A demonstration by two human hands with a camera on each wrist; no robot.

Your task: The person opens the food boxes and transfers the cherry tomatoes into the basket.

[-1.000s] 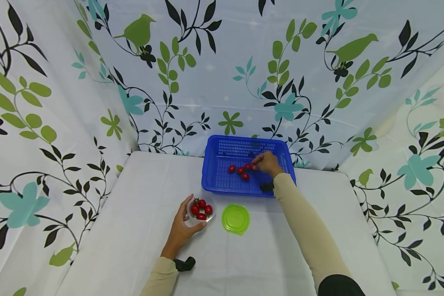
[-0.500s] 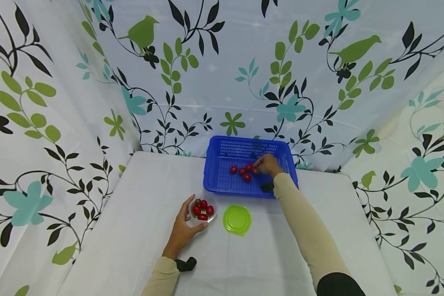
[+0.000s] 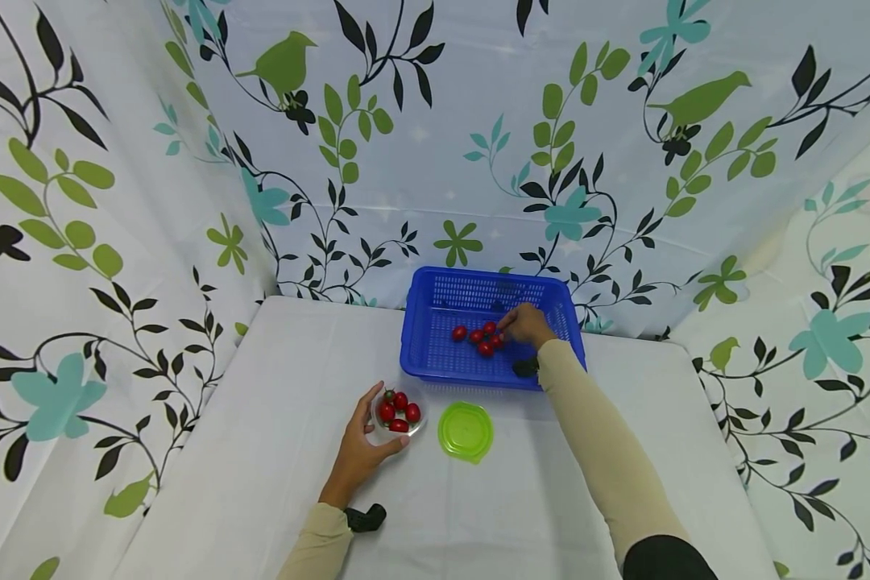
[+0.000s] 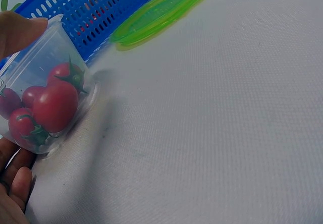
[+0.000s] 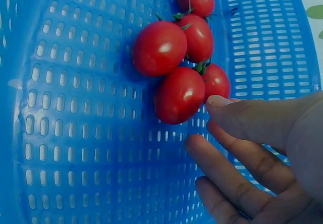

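My left hand (image 3: 359, 445) holds a clear plastic container (image 4: 65, 38), thumb on one side and fingers on the other. Several small red tomatoes (image 4: 55, 106), some with green stems, lie inside it. Over the blue basket, my right hand (image 3: 528, 325) reaches down to several loose tomatoes (image 3: 485, 349). In the right wrist view its thumb tip meets the lower edge of one tomato (image 5: 217, 80), while the lower fingers are spread apart and hold nothing. The index finger is mostly hidden behind the thumb.
The blue perforated basket (image 3: 435, 362) stands at the back of the white-covered table (image 3: 319, 346). A bright green lid (image 3: 466, 432) lies between the container and the right forearm. Patterned cloth (image 3: 420, 161) hangs behind the table and at both sides.
One tomato beside the right fingertips has shifted slightly towards the front of the basket and now shows clear of them. Both hands stay almost where they were; the head view shifts slightly.
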